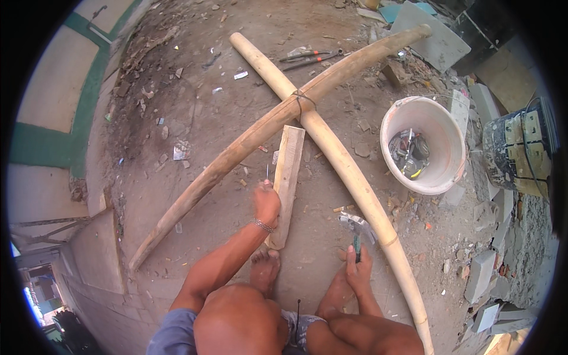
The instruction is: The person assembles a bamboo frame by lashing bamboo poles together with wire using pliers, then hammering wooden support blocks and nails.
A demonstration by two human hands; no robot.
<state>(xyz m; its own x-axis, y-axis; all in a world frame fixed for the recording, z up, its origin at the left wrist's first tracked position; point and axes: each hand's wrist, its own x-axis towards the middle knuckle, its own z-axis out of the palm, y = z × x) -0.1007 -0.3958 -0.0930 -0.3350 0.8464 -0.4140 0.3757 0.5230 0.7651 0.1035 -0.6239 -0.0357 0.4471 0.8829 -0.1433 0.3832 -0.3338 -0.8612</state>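
Note:
My left hand [267, 204] is closed beside a short wooden beam [290, 171], with a thin nail [267, 171] sticking up from the fingers. Lower right, my right hand [358, 269] grips the green handle of a hammer [357, 228]; its metal head lies near a pale bamboo pole [355, 183]. That pole crosses a browner bamboo pole [236, 151], and dark wire [303, 102] binds the two where they meet. The beam lies on the ground, its far end just short of the crossing and its near end by my foot.
Pincers with red-marked handles [310, 59] lie behind the crossing. To the right stands a whitish bucket [391, 163] with tools and wire inside. Beyond it are a stained dark bucket [500, 151] and broken blocks [480, 275]. A green and cream wall [56, 89] runs along the left.

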